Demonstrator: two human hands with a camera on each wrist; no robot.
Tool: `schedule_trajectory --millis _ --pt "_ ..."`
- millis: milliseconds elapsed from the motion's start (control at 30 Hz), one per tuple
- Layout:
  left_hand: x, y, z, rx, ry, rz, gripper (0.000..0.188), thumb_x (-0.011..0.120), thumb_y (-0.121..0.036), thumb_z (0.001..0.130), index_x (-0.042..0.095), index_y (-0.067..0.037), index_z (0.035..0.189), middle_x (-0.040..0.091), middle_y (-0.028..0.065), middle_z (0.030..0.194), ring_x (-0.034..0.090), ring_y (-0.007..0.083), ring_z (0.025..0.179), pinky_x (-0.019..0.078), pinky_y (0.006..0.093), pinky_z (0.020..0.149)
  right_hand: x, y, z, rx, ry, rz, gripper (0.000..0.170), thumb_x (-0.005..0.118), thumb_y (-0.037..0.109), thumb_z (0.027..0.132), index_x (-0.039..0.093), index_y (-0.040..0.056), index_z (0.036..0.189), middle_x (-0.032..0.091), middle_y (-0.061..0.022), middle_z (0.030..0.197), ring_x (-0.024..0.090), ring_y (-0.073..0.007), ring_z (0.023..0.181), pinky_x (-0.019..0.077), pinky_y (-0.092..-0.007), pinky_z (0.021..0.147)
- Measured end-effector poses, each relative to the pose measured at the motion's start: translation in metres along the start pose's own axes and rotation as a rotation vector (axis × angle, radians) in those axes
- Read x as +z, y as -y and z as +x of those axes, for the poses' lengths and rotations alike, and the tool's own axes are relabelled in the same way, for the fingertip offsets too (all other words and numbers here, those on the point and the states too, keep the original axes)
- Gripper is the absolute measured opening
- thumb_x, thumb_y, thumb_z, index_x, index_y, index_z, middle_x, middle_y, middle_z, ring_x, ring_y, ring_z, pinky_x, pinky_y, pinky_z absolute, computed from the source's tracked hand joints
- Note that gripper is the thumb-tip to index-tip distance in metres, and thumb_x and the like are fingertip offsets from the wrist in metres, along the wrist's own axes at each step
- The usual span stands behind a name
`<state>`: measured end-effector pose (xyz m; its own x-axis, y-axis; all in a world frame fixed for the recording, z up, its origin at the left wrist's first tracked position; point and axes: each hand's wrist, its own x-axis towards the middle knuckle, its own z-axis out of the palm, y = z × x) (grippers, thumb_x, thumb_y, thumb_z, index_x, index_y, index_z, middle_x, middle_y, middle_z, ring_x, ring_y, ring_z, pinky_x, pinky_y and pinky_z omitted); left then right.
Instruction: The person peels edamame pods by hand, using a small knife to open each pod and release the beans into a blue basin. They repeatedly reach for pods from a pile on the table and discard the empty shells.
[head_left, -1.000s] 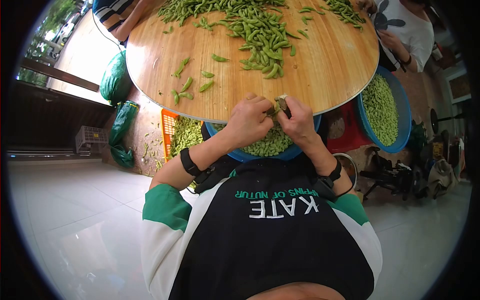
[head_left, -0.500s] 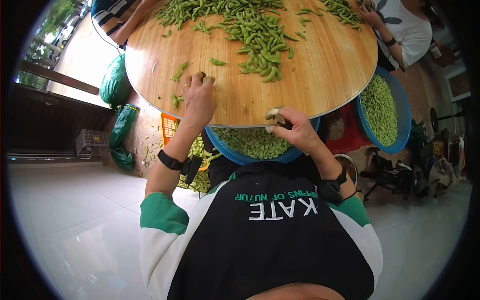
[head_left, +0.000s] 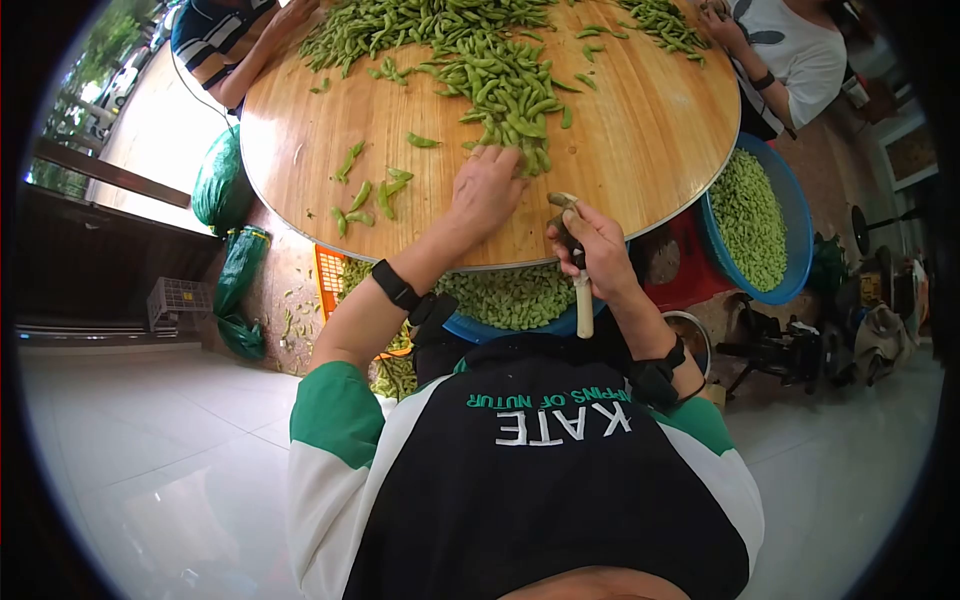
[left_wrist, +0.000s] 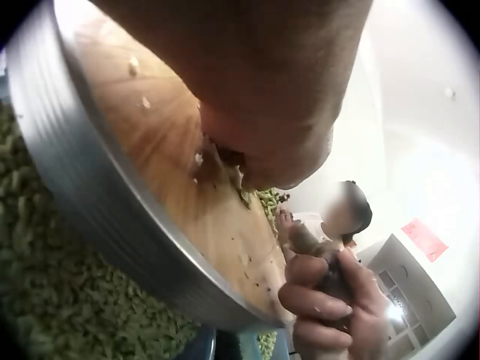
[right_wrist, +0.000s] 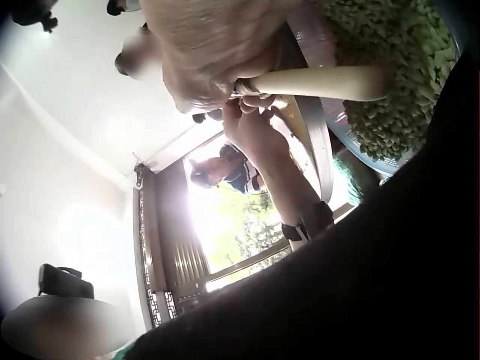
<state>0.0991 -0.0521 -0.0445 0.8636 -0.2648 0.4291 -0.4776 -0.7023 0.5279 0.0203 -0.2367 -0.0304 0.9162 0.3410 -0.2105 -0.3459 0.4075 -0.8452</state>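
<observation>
At the near end of the pile of green edamame pods [head_left: 510, 95], my left hand [head_left: 487, 190] reaches over the wooden table with its fingertips among the pods. In the left wrist view its fingers point down toward the wood by a blurred green pod [left_wrist: 244, 195]; I cannot tell whether they pinch it. My right hand [head_left: 600, 255] grips a tool with a cream handle [head_left: 584, 308] at the table's near edge. The handle points back toward my body; the tool's other end is hidden in the hand. Brownish coverings [head_left: 562, 200] show at the right fingertips.
Under the table edge, a blue basin [head_left: 465, 328] holds shelled beans; another blue basin [head_left: 808, 240] stands right. An orange crate [head_left: 328, 275] with pods is at left. Loose pods [head_left: 362, 195] lie left on the round table [head_left: 300, 150]. Two people sit across it.
The hands were together near the edge; then my left hand went to the loose pods at left, and now it is at the pile. My right hand has turned, bringing the cream handle into sight.
</observation>
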Motion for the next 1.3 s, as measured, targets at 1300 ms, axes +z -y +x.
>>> schedule_trajectory --millis 1300 --pt "-0.034 -0.012 -0.038 -0.783 0.567 -1.81 0.009 0.061 -0.007 0.087 0.061 -0.002 0.095 0.061 0.0034 0.076 0.056 0.012 0.061 0.0414 0.025 0.051 0.008 0.001 0.001 0.147 0.378 0.481 0.026 0.051 0.017 0.097 0.051 0.004 0.119 0.054 -0.0062 0.079 0.04 -0.0072 0.051 0.0334 -0.0172 0.039"
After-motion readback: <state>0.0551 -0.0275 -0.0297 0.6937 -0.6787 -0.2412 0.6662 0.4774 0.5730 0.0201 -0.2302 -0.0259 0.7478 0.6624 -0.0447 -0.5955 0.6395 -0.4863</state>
